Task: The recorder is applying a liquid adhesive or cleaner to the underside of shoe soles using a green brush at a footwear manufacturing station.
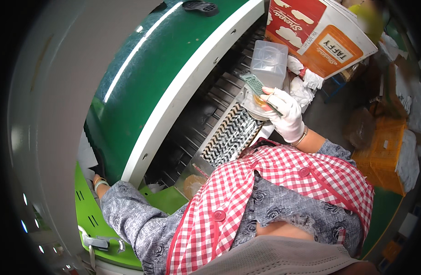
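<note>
Face mask [274, 256] nearest; your gloved right hand [286, 114] pinches a green textured piece [254, 84] near a clear plastic box [269, 57]; your left hand [97, 178], mostly hidden, cannot be read. Beyond: a lettered red-and-orange carton [293, 23], glossy green worktop [164, 59], orange crate [382, 156].

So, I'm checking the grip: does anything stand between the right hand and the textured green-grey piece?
Only the white glove: the right hand holds the green-grey piece, and nothing else visible separates them.
</note>
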Available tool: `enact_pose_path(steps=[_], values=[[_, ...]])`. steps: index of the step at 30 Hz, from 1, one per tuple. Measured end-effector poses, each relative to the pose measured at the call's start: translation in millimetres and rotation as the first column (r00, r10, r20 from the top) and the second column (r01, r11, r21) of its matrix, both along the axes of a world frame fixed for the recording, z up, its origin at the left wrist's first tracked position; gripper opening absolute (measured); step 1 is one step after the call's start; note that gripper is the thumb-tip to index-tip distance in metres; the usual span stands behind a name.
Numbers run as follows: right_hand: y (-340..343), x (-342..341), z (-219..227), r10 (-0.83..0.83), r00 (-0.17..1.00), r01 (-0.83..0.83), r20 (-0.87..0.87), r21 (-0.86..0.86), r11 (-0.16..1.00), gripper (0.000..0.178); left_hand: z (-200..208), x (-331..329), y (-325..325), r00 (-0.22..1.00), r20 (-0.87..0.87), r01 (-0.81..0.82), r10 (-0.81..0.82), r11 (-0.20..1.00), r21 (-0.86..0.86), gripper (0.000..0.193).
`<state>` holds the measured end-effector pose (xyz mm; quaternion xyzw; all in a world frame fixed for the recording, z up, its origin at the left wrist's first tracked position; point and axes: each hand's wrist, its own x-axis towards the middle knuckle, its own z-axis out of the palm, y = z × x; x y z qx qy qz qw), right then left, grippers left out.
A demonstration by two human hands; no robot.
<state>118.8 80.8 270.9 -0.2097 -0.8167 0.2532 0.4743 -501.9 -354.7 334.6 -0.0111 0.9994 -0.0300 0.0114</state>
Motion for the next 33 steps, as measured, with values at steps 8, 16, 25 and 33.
enact_pose_path(steps=[8, 16, 25, 33], values=[[-9.5, 5.5, -15.5, 0.035, 0.998, -0.04, -0.049, -0.116, 0.992, 0.021, -1.2, 39.3, 21.4, 0.961, 0.239, -0.173, 0.141, 0.978, 0.117, 0.076], [4.7, 8.2, -68.5, -0.05, 0.93, -0.251, -0.363, -0.731, 0.634, 0.025, -0.9, 87.4, 68.3, 0.983, -0.034, 0.182, -0.179, 0.975, 0.131, 0.089], [59.9, 22.3, -167.6, 0.034, 0.998, 0.027, 0.057, -0.81, 0.586, 0.033, -59.7, 347.9, 229.5, 0.57, 0.044, -0.093, -0.82, -0.011, 0.996, 0.052], [74.9, -2.2, -190.2, 0.066, 0.988, 0.081, 0.141, -0.829, 0.553, 0.031, -160.4, 459.8, 260.4, 0.444, 0.372, -0.837, -0.815, -0.229, 0.497, 0.05]])
